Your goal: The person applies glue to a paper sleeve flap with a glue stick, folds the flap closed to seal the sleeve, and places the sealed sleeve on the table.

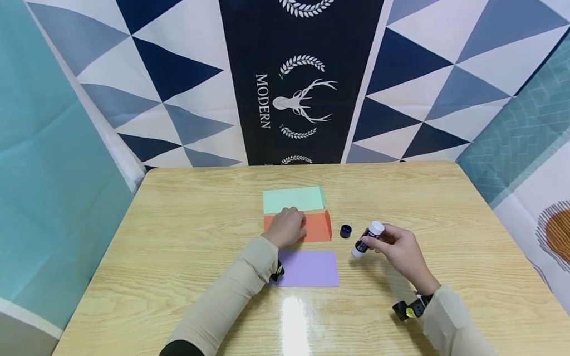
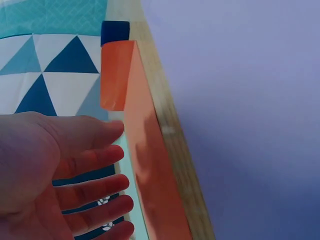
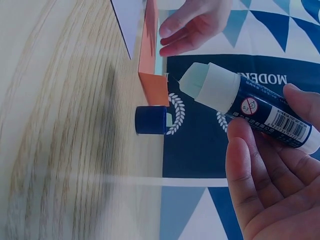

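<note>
My right hand (image 1: 402, 251) holds a dark blue and white glue stick (image 3: 270, 110), pinched between thumb and fingers. Its pale glue tip is exposed and tilts down toward the table. Over the folded orange paper (image 1: 319, 226) is my left hand (image 1: 286, 227), its fingers extended in the left wrist view; whether they touch the paper I cannot tell. Behind the orange piece lies a mint green paper (image 1: 293, 199), also with a folded end. A flat purple paper (image 1: 309, 271) lies nearer to me, partly under the left wrist. The dark blue cap (image 1: 345, 231) stands between the orange paper and the glue stick.
The wooden table (image 1: 193, 219) reaches back to a patterned cloth (image 1: 181, 74) hanging behind it. Bare wood lies on both sides of the papers. Wrist cameras (image 1: 408, 309) are strapped to both arms.
</note>
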`<state>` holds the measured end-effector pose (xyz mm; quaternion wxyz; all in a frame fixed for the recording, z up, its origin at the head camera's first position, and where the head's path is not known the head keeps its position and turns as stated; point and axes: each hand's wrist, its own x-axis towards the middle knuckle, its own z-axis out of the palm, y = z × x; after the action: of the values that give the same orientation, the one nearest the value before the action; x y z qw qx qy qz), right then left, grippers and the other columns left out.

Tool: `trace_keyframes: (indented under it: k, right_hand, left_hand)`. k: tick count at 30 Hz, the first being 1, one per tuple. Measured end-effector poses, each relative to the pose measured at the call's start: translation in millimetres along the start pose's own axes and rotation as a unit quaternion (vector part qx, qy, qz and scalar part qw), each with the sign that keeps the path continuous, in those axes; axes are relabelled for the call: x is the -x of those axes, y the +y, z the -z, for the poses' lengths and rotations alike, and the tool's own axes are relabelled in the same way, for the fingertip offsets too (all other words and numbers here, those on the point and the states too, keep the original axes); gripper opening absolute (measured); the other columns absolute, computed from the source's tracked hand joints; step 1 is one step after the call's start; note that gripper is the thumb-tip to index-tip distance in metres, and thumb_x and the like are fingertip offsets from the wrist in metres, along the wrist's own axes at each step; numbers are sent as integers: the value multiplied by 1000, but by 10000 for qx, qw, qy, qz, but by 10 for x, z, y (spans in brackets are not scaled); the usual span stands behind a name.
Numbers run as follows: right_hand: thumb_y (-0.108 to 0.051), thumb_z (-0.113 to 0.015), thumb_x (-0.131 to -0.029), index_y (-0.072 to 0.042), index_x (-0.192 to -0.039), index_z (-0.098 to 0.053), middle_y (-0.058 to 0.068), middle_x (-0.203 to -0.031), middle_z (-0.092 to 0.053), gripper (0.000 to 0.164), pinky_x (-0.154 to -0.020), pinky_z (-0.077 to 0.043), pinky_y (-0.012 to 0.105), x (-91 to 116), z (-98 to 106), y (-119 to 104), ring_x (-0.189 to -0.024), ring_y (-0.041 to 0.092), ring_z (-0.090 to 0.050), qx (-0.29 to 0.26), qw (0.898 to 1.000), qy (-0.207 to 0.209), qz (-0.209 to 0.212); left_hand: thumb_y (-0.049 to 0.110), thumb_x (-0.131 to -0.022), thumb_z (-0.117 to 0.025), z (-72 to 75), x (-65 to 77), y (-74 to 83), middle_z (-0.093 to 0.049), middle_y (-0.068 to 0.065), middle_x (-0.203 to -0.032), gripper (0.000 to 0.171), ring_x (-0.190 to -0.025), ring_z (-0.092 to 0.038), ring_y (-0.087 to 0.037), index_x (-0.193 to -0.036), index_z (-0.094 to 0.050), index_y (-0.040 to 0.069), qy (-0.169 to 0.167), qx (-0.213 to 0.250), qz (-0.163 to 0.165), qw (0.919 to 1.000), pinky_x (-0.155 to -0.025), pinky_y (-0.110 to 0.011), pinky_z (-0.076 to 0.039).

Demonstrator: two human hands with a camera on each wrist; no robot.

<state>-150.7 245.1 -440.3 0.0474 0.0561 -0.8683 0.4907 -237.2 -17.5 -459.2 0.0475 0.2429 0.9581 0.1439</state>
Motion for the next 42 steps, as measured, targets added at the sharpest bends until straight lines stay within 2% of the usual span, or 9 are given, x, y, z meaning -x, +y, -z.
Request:
trace_keyframes:
  k: [6, 13, 21, 26, 29, 36, 42]
  right_hand:
    - [-24, -73, -88, -3, -96, -71, 0, -82, -70, 23, -63, -56, 31, 5, 2, 18, -70, 20, -65, -16, 10000, -2, -16]
    - [-23, -72, -89, -2, -98, -71, -5, -81, -69, 23, -64, -56, 30, 4, 15, 25, -70, 18, -66, -88, 10000, 0, 13]
    - [-25, -73, -88, -3, -98, -71, -3, -83, -71, 24, -64, -56, 28, 11, 24, -2, -71, 14, -66, -101, 9999, 28, -1]
    - [-25, -73, -88, -3, -98, -71, -3, -81, -70, 25, -64, -56, 29, 3, 26, -4, -70, 16, -66, -51, 10000, 42, -46]
    - [-25, -72, -89, -2, -98, -71, -1, -81, -70, 25, -64, -56, 30, -4, 27, 2, -70, 19, -66, -18, 10000, 43, -74]
    - [-23, -72, -89, -2, -99, -71, 0, -82, -70, 23, -64, -56, 31, -19, 29, -1, -72, 22, -66, -55, 10000, 54, -19]
    - [-24, -72, -89, -2, -99, -71, -3, -82, -70, 24, -64, -56, 30, -26, 31, -8, -72, 19, -67, -68, 10000, 72, 1]
  left_hand:
    - [31, -92, -68, -60, -23, -1, -62, -8, -115, 34, -103, -55, -23, -119, -65, 9, -302, -18, 141, 9994, -89, -34, -49]
    - [26, -93, -67, -86, -22, -15, -58, -11, -127, 39, -114, -53, -27, -129, -62, 11, -273, 41, 25, 9996, -97, -37, -47]
    - [24, -94, -66, -97, -22, -26, -58, -9, -135, 30, -124, -54, -29, -121, -68, 11, -264, -212, -288, 9990, -104, -38, -47]
    - [22, -94, -66, -82, -28, -18, -59, -9, -136, 22, -126, -54, -28, -112, -70, 11, -278, -255, -370, 9986, -105, -38, -46]
    - [21, -94, -66, -84, -35, -24, -62, -8, -131, 17, -123, -55, -27, -106, -70, 11, -285, -249, -393, 9985, -103, -37, -47]
    - [18, -93, -66, -66, -67, -30, -64, -5, -128, 31, -122, -55, -26, -123, -66, 11, -421, 24, -321, 9986, -104, -36, -46]
    - [21, -92, -68, -72, -79, -34, -63, -5, -128, 29, -123, -54, -26, -120, -69, 12, -406, 124, -272, 9987, -105, -35, -45]
